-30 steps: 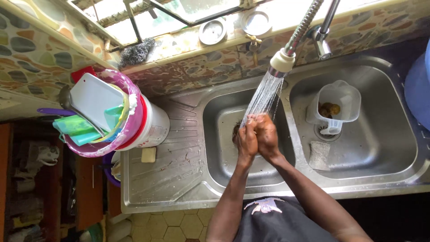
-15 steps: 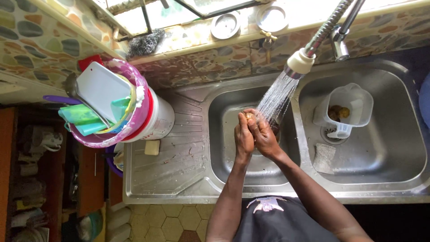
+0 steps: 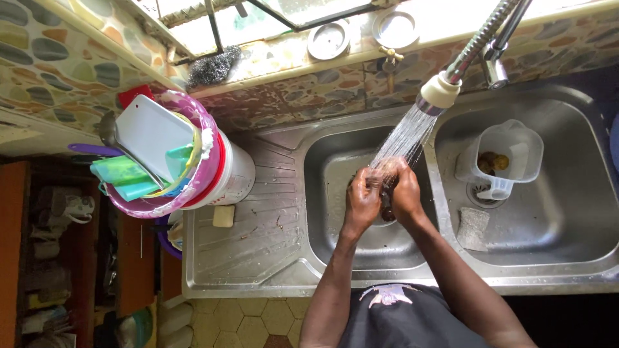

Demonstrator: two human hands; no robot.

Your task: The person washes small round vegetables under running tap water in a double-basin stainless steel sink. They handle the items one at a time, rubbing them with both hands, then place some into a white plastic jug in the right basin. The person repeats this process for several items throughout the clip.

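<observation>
Left hand (image 3: 362, 200) and right hand (image 3: 406, 193) press together under the faucet (image 3: 440, 91) spray at 12 o'clock; rinsing looks midway, water running.

A wall of mottled stone-pattern tiles (image 3: 58, 71) in grey, orange and green runs across the top from nine to three o'clock. At twelve o'clock a window (image 3: 284, 13) with dark metal bars lets in bright daylight, which washes out the tiled sill (image 3: 290, 61) below it. At six o'clock the floor (image 3: 258, 319) shows pale hexagonal tiles. At nine o'clock stand orange-brown wooden shelves (image 3: 13, 245), dim and crowded with small items too blurred to tell.
</observation>
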